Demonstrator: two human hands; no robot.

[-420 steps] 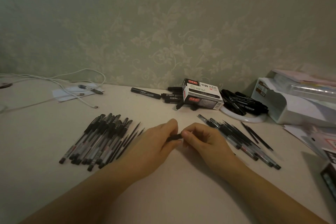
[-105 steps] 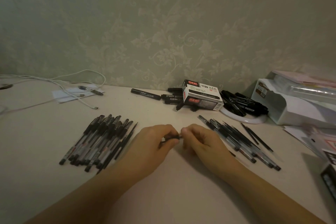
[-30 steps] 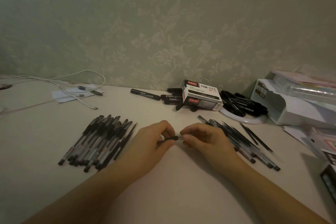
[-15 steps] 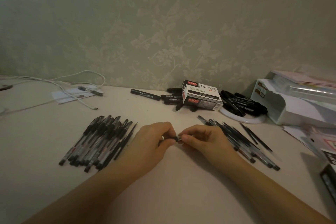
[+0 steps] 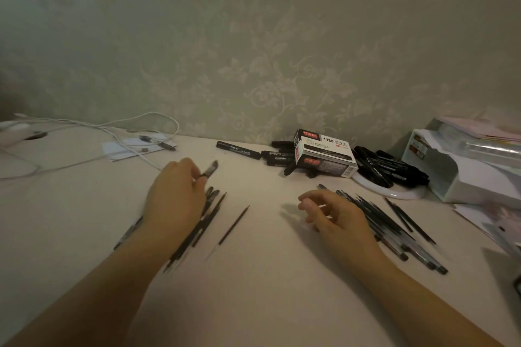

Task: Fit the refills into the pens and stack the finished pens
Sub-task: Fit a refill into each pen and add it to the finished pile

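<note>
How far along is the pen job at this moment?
Done: a stack of pens lies on the left, mostly under the left hand. In hand: that hand grips one pen above the stack. Left: the unfilled pens beside the empty right hand, plus a loose refill mid-table and more refills further right.

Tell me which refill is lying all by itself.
The thin refill lying between the two hands, apart from both piles; every other one lies bunched against its neighbours.
</note>
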